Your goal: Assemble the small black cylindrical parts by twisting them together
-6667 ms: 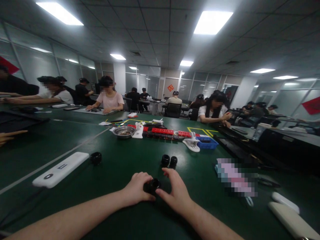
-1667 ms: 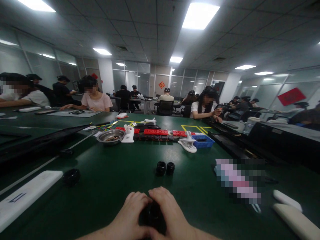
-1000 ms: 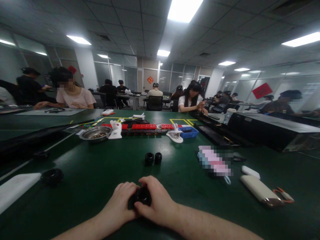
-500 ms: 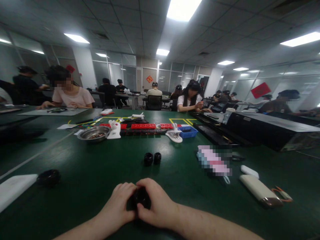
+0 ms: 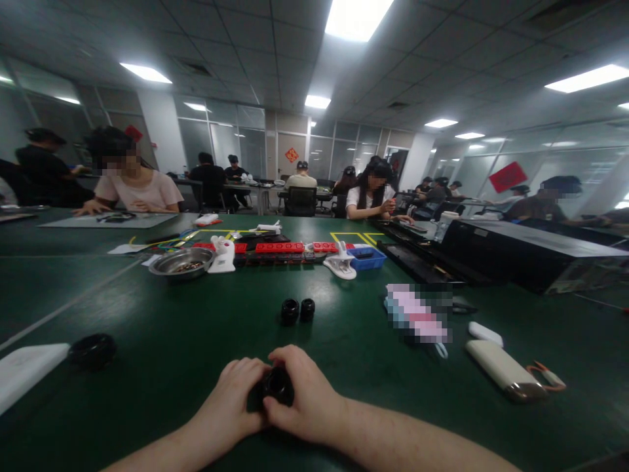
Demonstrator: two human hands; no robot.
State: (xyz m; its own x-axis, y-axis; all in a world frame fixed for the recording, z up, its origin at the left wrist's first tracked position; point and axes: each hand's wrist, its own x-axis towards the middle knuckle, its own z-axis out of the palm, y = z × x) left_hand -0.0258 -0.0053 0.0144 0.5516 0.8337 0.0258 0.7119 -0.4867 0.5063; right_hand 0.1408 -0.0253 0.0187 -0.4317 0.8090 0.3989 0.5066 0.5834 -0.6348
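The glossy black ring-shaped part (image 5: 280, 385) is partly hidden by bare left hand (image 5: 242, 393) and right hand (image 5: 308, 398), the flat white slab (image 5: 30, 372) cut off at the left edge, the pink-and-blue oblong object (image 5: 417, 314) blurred, and each coppery piece (image 5: 189, 266) in the round metal bowl (image 5: 160, 269) too small to identify.

the room is dim, lit from overhead; a ceiling panel (image 5: 358, 18) near 12 o'clock burns out to plain white, with hazy glare around others at 10 and 2 o'clock. the surface (image 5: 378, 367) stays dark, showing a pale sheen just below centre and another at 8 o'clock. shadow between the hands (image 5: 309, 396) swallows detail in the black ring (image 5: 280, 388). wide-angle distortion stretches the edges at 3 and 9 o'clock; far figures look soft, and pixel blocks mask a pink item (image 5: 417, 316) at 4 o'clock.
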